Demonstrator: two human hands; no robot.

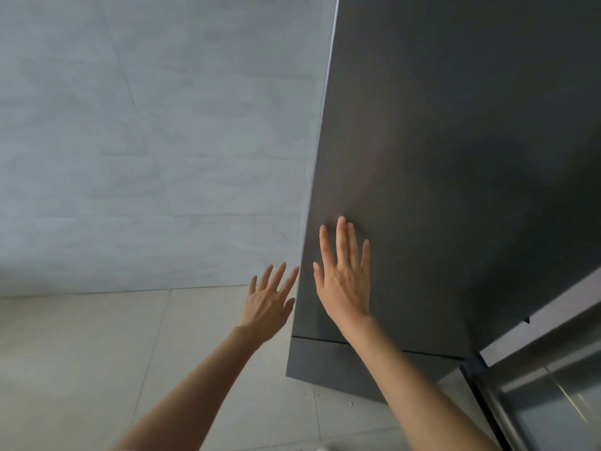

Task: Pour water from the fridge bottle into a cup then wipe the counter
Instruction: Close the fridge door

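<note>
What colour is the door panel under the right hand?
Dark matte grey door panel, seen in the head view.

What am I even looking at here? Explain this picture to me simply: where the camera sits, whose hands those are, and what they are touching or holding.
There is no machine here. A person wears a camera on the head, so the one picture looks forward and down along their own arms.

The right hand lies flat, fingers straight, against a dark grey door, apparently the fridge. The left hand is spread open beside the door's left edge; whether its fingertips touch that edge is hard to tell. Neither hand holds anything.

Behind the left hand is a grey tiled wall, and below it a pale tiled floor. At the lower right is a shiny metal surface. No bottle, cup or counter is in view.
</note>
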